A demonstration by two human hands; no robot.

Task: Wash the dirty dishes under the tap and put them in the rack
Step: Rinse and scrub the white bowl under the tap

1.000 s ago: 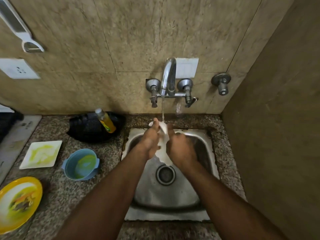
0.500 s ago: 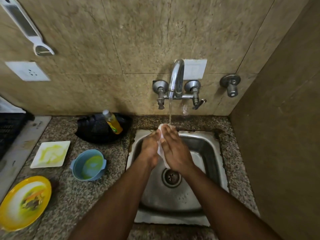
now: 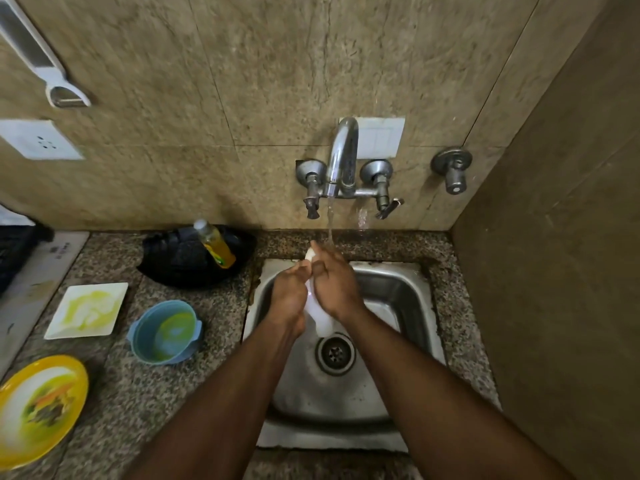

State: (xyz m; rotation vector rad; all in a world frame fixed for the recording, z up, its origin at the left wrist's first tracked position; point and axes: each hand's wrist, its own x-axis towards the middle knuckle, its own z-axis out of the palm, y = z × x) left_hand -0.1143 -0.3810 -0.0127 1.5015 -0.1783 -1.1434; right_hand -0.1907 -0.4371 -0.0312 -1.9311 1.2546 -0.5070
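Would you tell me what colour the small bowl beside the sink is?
Light blue bowl, with yellow-green residue inside; head view.

beige tiled wall (image 3: 277, 81), speckled granite counter (image 3: 145, 403), dim light

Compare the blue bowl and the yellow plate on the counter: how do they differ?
The blue bowl is deep, with small side handles; the yellow plate is shallow and wider. The blue bowl holds a yellow-green smear; the yellow plate carries darker, mixed food scraps on a whitish centre. The blue bowl stands nearer the sink; the yellow plate lies at the left edge of the view. Both are round, dirty, and rest untouched on the granite counter.
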